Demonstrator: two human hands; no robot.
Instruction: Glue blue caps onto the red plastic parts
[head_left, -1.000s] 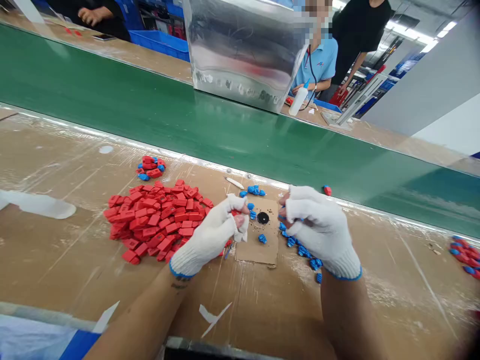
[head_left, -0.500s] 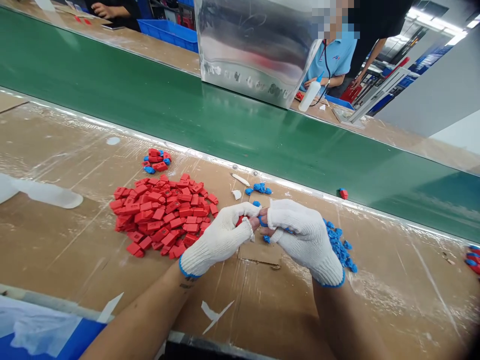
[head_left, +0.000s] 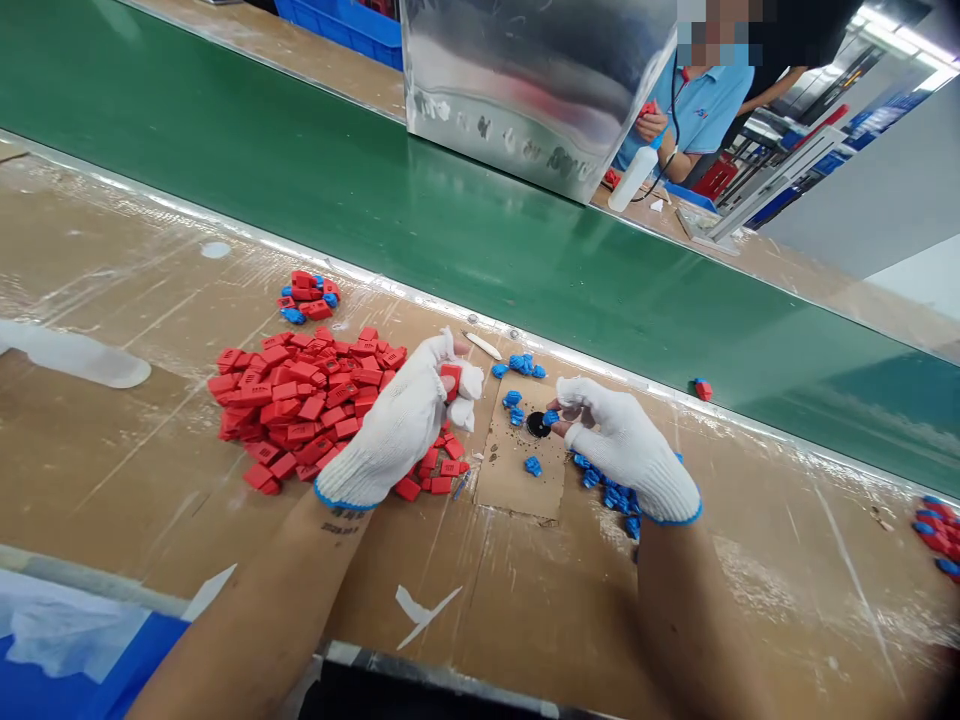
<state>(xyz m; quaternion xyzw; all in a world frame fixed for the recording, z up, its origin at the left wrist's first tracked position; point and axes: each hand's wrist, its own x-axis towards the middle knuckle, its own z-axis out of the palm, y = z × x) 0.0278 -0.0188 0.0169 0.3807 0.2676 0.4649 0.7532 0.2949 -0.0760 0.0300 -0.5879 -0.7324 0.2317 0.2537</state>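
A red piece [head_left: 451,381] is gripped by the left hand [head_left: 397,425], which is angled forward and rightward beside the red pile [head_left: 300,405]; a blue piece [head_left: 551,417] is pinched by the right hand [head_left: 630,445], pointed leftward near the cardboard [head_left: 514,490].

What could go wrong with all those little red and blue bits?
The blue piece pinched in the right hand is small, so it might slip and drop near the black round thing. The left hand, holding a red piece, is close to the red pile and might knock some loose. The right hand could also scatter the loose blue pieces beside it.
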